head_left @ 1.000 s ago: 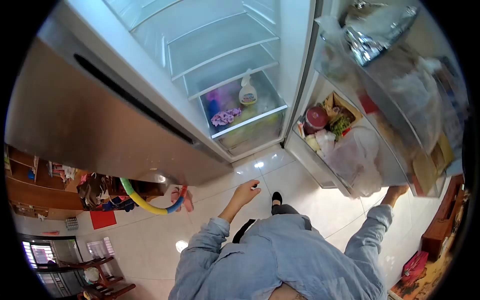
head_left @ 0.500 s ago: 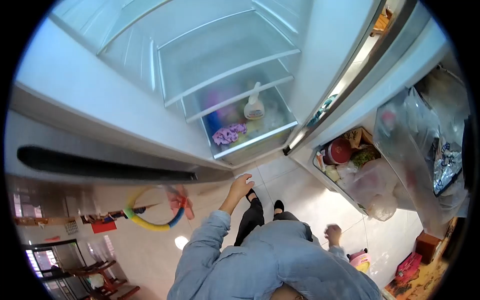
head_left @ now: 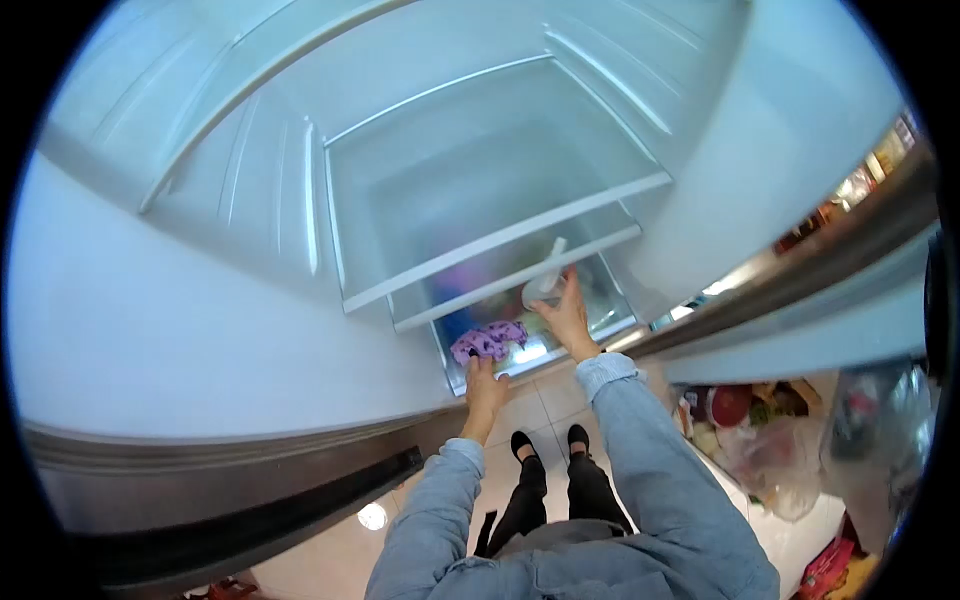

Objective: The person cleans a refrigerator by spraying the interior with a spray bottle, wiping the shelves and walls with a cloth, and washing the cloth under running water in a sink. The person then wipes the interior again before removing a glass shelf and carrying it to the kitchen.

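Observation:
In the bottom fridge drawer (head_left: 610, 318) lies a crumpled purple cloth (head_left: 490, 340) with dark spots. My left hand (head_left: 485, 396) is at the drawer's front edge, its fingertips touching the cloth and its thumb held apart. A white spray bottle (head_left: 541, 291) leans in the drawer's right part. Around its body the fingers of my right hand (head_left: 568, 318) are closed, partly hiding it. Blurred blue and purple shapes show behind the drawer's clear front and under the shelf.
Glass shelves (head_left: 500, 130) with pale front bars reach over the drawer. The left fridge door (head_left: 250, 510) stands open beside me. At right, an open door compartment holds a dark red round container (head_left: 727, 405) and plastic bags (head_left: 775, 465). My feet are on the tiled floor (head_left: 545, 400).
Both hands have moved from beside my body up to the drawer. My right hand has taken hold of the spray bottle; my left has reached the purple cloth. The view has come closer.

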A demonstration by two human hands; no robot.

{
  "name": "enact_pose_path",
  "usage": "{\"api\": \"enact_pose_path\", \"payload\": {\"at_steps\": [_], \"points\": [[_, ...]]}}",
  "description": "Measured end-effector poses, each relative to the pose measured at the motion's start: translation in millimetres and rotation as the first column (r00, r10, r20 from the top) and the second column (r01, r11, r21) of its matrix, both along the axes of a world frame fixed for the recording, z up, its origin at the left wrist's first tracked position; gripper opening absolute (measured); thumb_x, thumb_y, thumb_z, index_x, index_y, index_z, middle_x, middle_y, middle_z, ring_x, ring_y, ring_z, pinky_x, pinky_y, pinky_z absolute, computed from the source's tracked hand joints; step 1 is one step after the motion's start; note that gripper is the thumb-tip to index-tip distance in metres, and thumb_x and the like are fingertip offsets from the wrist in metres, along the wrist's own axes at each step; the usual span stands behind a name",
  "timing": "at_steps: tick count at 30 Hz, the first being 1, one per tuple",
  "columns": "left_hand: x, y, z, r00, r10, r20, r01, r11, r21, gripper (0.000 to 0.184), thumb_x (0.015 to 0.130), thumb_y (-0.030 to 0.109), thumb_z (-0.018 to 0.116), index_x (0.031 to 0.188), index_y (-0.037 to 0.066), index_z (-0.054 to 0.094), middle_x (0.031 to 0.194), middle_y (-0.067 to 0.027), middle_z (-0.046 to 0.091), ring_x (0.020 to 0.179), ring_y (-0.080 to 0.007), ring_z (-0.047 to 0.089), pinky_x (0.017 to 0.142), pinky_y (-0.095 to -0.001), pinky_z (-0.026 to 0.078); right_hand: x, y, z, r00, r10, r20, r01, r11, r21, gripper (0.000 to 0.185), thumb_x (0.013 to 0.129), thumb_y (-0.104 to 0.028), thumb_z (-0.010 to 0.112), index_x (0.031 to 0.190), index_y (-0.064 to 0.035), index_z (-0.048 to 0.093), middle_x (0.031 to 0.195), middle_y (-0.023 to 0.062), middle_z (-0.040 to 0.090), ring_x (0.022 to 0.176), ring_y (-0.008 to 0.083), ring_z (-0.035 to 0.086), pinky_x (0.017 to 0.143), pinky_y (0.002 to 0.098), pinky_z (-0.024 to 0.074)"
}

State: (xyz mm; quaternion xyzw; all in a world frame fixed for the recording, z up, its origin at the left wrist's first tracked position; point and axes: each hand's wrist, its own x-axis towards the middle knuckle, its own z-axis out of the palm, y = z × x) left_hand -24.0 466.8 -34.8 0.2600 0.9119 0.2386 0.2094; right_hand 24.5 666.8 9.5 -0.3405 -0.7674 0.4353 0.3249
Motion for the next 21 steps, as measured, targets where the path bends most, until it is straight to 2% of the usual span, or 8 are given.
{"api": "enact_pose_path", "payload": {"at_steps": [1, 2, 5, 9, 13, 15, 16, 21], "points": [[-5.7, 2.9, -2.5, 0.999, 0.014, -0.042, -0.014, 1.0, -0.019, 0.058, 0.07, 0.014, 0.063, 0.124, 0.006, 0.044, 0.13, -0.0224, 0.035, 0.118, -0.0399, 0.036, 0.092, -0.0424, 0.039, -12.8, 4.7, 1.1, 0.998, 0.022, -0.063, -0.027, 0.996, -0.09, 0.085, 0.064, -0.018, 0.073, 0.131, 0.0006, 0.025, 0.118, 0.0236, 0.048, 0.107, 0.0382, 0.049, 0.09, 0.0414, 0.0386], [-11.2, 7.2, -4.6, 0.994, 0.016, -0.109, -0.012, 0.999, 0.037, 0.062, 0.069, 0.014, 0.064, 0.127, 0.01, 0.041, 0.133, -0.019, 0.03, 0.121, -0.0398, 0.031, 0.09, -0.0457, 0.041, -22.3, 12.5, 0.7, 0.998, 0.004, 0.066, 0.003, 0.994, -0.106, 0.091, 0.061, -0.017, 0.076, 0.133, -0.0014, 0.022, 0.117, 0.0237, 0.049, 0.104, 0.0387, 0.051, 0.087, 0.0413, 0.0416], [-21.5, 21.3, -17.6, 0.948, -0.001, -0.319, 0.033, 0.995, 0.096, 0.062, 0.063, 0.012, 0.067, 0.121, 0.008, 0.046, 0.12, -0.0207, 0.04, 0.106, -0.0416, 0.042, 0.09, -0.0452, 0.038, -33.7, 17.7, -7.8, 0.998, -0.032, -0.046, 0.028, 0.997, -0.068, 0.085, 0.062, -0.015, 0.075, 0.13, -0.0028, 0.027, 0.109, 0.0221, 0.054, 0.097, 0.0387, 0.055, 0.081, 0.0425, 0.0449], [-29.3, 22.7, -34.8, 0.909, -0.11, -0.402, 0.091, 0.994, -0.066, 0.045, 0.069, 0.011, 0.063, 0.113, 0.009, 0.051, 0.116, -0.0153, 0.045, 0.102, -0.0374, 0.046, 0.077, -0.0464, 0.044, -33.1, 23.1, -14.2, 0.998, -0.032, -0.047, 0.028, 0.997, -0.073, 0.066, 0.065, -0.012, 0.072, 0.121, -0.002, 0.04, 0.099, 0.0198, 0.056, 0.093, 0.0359, 0.055, 0.08, 0.0402, 0.0442], [-26.0, 17.5, -30.6, 0.963, 0.245, -0.111, -0.218, 0.953, 0.213, 0.029, 0.071, 0.01, 0.062, 0.099, 0.005, 0.056, 0.097, -0.0146, 0.054, 0.092, -0.0315, 0.052, 0.073, -0.0401, 0.044, 9.4, 6.8, -10.9, 0.999, -0.019, -0.027, 0.014, 0.983, -0.182, 0.06, 0.064, -0.009, 0.071, 0.117, -0.0001, 0.044, 0.098, 0.0174, 0.052, 0.095, 0.0342, 0.053, 0.082, 0.0396, 0.0419], [-16.2, 17.5, -9.9, 0.92, 0.368, 0.136, -0.392, 0.841, 0.373, 0.024, 0.073, 0.008, 0.062, 0.096, 0.004, 0.057, 0.089, -0.0132, 0.057, 0.085, -0.0264, 0.056, 0.07, -0.0353, 0.045, 45.5, -4.1, 5.6, 1.0, 0.021, -0.018, -0.02, 1.0, 0.023, 0.059, 0.064, -0.007, 0.07, 0.116, 0.0005, 0.044, 0.099, 0.0149, 0.049, 0.092, 0.0321, 0.053, 0.08, 0.0385, 0.0424], [-9.6, 14.2, 3.2, 0.909, 0.346, 0.23, -0.414, 0.814, 0.409, 0.024, 0.074, 0.008, 0.061, 0.096, 0.004, 0.057, 0.087, -0.0111, 0.058, 0.082, -0.0231, 0.056, 0.069, -0.0329, 0.045, 60.0, -9.4, 20.0, 0.999, 0.036, -0.013, -0.034, 0.991, 0.13, 0.058, 0.063, -0.006, 0.07, 0.115, 0.0008, 0.045, 0.099, 0.0137, 0.048, 0.09, 0.031, 0.053, 0.078, 0.0379, 0.0427], [48.6, -26.2, 73.8, 0.756, 0.196, 0.625, -0.584, 0.634, 0.508, 0.02, 0.077, 0.004, 0.061, 0.096, 0.002, 0.056, 0.081, -0.0025, 0.059, 0.071, -0.0097, 0.056, 0.061, -0.0226, 0.045, 96.6, -37.7, 109.3, 0.946, 0.121, -0.302, -0.189, 0.96, -0.208, 0.049, 0.067, -0.006, 0.068, 0.112, -0.0004, 0.048, 0.1, 0.0089, 0.049, 0.086, 0.0167, 0.052, 0.074, 0.0287, 0.0441]]}}
